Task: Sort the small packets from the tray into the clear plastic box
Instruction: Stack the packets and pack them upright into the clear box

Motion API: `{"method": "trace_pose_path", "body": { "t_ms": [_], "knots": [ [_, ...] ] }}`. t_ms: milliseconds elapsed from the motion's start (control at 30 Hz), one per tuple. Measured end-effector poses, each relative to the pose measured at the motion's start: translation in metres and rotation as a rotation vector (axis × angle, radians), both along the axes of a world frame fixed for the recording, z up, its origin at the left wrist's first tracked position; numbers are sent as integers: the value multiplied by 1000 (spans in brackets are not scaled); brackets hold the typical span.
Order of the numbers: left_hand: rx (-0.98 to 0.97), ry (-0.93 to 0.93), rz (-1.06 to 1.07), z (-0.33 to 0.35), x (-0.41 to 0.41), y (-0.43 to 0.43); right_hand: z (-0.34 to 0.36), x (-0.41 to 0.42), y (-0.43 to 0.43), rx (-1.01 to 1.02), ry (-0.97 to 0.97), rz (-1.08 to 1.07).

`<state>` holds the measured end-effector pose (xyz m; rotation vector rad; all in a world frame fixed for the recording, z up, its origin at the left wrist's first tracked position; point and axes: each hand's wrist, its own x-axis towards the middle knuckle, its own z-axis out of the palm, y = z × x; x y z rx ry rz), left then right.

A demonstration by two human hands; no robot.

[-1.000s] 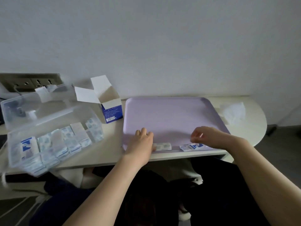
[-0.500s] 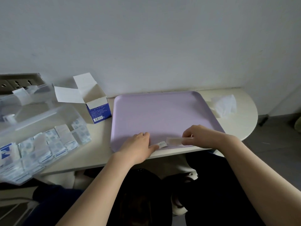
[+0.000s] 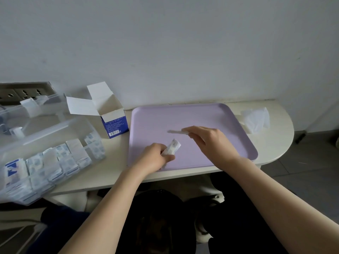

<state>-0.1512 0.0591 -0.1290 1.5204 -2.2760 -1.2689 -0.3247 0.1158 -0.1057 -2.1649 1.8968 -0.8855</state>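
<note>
Lifting: both hands now hold packets clear of the tray [image 3: 183, 116]. A second ago those packets lay flat by its near rim, with the hands low over them.
Left hand [image 3: 156, 159]: fingers and thumb are curled round a printed packet [image 3: 172, 149], which stands tilted up over the near part of the tray. Half a second ago it was still flat under the fingertips.
Right hand [image 3: 207, 142]: thumb and fingers pinch a flat packet [image 3: 176, 132], seen edge-on and held level over the tray's middle. I cannot tell whether it is one packet or a few stacked.
Tray surface: no other packet shows on the lilac surface now.
Box [image 3: 55, 143]: clear, lid up, at the left end of the bench [image 3: 275, 142], well apart from both hands. Its front compartments are packed with upright packets.
Also there: an open blue-and-white carton [image 3: 114, 123] stands between box and tray, and a crumpled wrapper [image 3: 256, 120] lies to the tray's right.
Meaning: the pick-up looks finished, and these are probably the last packets from the tray. What remains is carrying them left and slotting each into its matching compartment.
Risk: the packets are thin and light, so a loose pinch could let one slip on the way across.
</note>
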Motion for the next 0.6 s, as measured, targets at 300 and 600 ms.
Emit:
{"method": "trace_pose_path", "body": {
  "t_ms": [300,600],
  "knots": [
    [313,269,-5,31,15,-3,-11,7,-6,-148,235,192],
    [475,413,72,37,17,1,-10,10,-8,-218,284,244]
  ]
}}
